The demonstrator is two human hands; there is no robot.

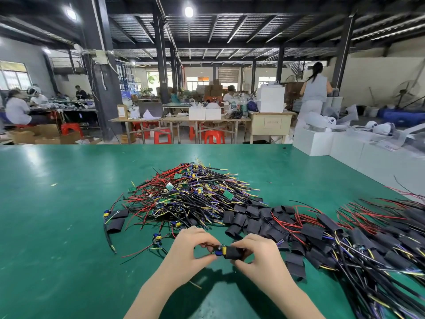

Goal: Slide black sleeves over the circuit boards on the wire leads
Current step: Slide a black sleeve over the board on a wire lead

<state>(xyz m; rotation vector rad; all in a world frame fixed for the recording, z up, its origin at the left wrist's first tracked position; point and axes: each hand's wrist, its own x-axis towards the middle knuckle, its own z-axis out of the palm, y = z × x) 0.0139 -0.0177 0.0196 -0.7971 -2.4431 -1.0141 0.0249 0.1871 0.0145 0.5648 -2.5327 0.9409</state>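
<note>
A small circuit board [219, 251] with blue and yellow parts sits low in the middle of the view, just above the green table [57, 226], its right end touching the mouth of a black sleeve [234, 252]. The left hand [186, 254] pinches the board between thumb and fingertips; the right hand [257, 256] grips the sleeve, fingers curled round it. Behind lies a heap of unsleeved boards and wires [190, 196]. Loose sleeves [250, 217] spread to the right, beside sleeved leads [368, 245].
</note>
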